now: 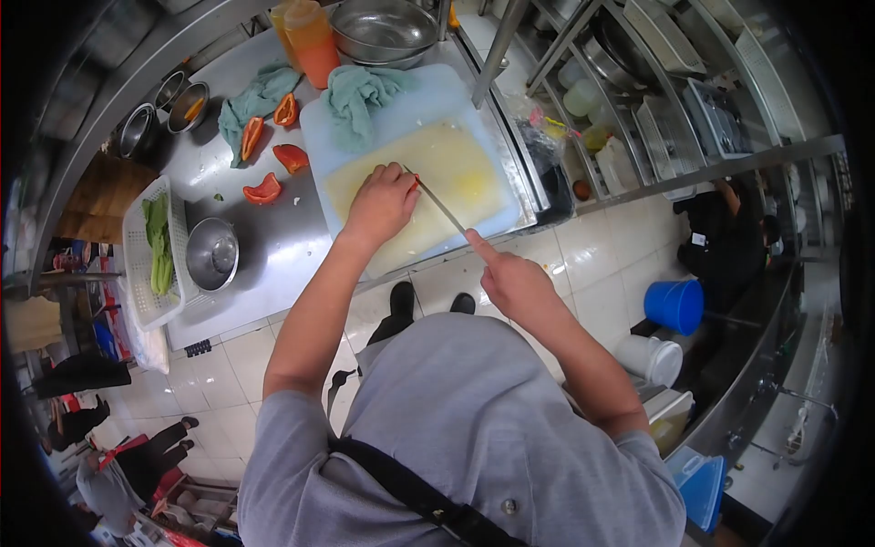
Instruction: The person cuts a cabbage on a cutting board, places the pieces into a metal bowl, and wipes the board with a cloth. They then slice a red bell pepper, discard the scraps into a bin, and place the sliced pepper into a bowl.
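Note:
My right hand (519,283) grips a knife (442,208), its index finger stretched along the handle end of the blade. The blade reaches left across the yellowed cutting board (383,235) to a small bit of red pepper (416,182). Curled over that pepper, my left hand (383,202) holds it down on the board; most of the piece is hidden under the fingers. Left of the board, several cut red pepper pieces (262,190) lie on the steel table. A folded green cloth (360,98) rests at the board's upper part.
A metal bowl (212,254) and a white basket (137,264) of leafy greens (159,242) stand at left. Orange bottles (313,46) and large steel bowls (383,32) are at the back. Steel shelving (720,169) runs along the right. Other people (729,228) stand farther off.

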